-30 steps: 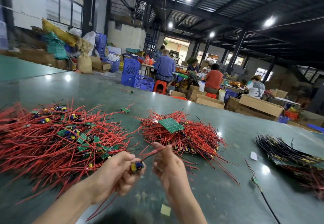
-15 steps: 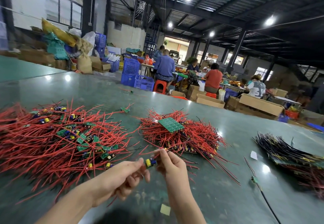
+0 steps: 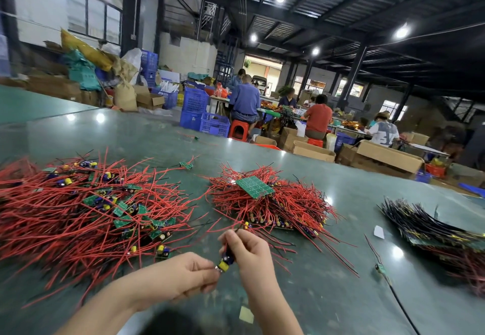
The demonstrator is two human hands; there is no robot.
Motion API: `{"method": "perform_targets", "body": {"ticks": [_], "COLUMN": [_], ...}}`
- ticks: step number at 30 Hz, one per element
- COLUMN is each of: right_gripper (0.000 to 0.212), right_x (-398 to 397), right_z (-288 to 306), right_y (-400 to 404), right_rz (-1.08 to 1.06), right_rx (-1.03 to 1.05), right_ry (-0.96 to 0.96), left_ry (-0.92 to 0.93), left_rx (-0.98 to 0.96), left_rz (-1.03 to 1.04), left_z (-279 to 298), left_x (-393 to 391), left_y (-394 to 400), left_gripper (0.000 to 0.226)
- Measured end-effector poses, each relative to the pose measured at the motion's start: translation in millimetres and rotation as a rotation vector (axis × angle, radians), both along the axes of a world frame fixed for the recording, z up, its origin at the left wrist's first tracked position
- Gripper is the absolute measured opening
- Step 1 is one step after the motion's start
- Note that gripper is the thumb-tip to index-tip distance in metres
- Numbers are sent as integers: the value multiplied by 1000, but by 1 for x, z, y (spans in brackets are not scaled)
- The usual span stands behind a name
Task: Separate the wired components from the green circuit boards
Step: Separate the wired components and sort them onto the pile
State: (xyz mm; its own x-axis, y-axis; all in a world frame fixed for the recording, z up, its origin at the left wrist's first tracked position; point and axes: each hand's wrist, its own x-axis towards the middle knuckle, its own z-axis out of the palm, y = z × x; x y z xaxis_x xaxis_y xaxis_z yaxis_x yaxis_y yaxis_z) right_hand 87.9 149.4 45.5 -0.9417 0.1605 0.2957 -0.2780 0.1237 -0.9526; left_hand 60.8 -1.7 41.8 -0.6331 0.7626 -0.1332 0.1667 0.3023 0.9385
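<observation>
A wide workshop under a dark steel roof is seen beyond a long, glossy grey-green table (image 3: 341, 295), where the work is sorted into heaps so that done and undone stay apart. To the left, a sprawling heap of red wires tangled with small green circuit boards and yellow-and-blue components (image 3: 86, 211) is laid within easy reach, apparently as the supply. A second red-wire heap (image 3: 275, 208), topped by a larger flat green circuit board (image 3: 254, 186), is kept just ahead of the hands, and a stack of dark wired boards (image 3: 433, 229) lies well apart to the right. Low in the middle, one small yellow-and-blue wired component (image 3: 225, 262) is pinched from both sides: it is gripped by the curled fingertips of the left hand (image 3: 181, 279), while its upper end is held in the closed fingers of the right hand (image 3: 249, 253), seemingly so the piece can be twisted or snapped apart.
</observation>
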Motion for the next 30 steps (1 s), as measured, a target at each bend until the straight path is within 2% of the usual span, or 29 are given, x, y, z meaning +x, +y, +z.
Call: {"method": "perform_targets", "body": {"ticks": [3, 6, 13, 18, 20, 22, 26, 30], "right_gripper": [37, 35, 32, 32, 32, 33, 34, 33], "right_x": [-2, -5, -6, -6, -8, -8, -10, -10], "right_z": [-2, -3, -2, 4, 3, 2, 0, 3], "right_y": [-1, 5, 10, 24, 34, 40, 37, 35], "right_rz": [-39, -121, -126, -265, -336, -378, -400, -383], "right_rx": [77, 14, -22, -291, -410, -499, -529, -589], "right_ry": [4, 19, 18, 9, -13, -31, -32, -6], "left_ry": [93, 80, 127, 103, 203, 393, 666, 732], "left_rx": [-89, -58, -37, 101, 81, 12, -115, -63], "left_rz": [41, 129, 139, 160, 139, 111, 54, 73], "left_z": [4, 5, 6, -1, -4, -10, -20, -19], "left_x": [2, 3, 3, -2, -4, -6, -9, -11], "left_y": [3, 4, 3, 2, 2, 4, 5, 6], "left_gripper": [37, 38, 34, 33, 32, 29, 13, 10]}}
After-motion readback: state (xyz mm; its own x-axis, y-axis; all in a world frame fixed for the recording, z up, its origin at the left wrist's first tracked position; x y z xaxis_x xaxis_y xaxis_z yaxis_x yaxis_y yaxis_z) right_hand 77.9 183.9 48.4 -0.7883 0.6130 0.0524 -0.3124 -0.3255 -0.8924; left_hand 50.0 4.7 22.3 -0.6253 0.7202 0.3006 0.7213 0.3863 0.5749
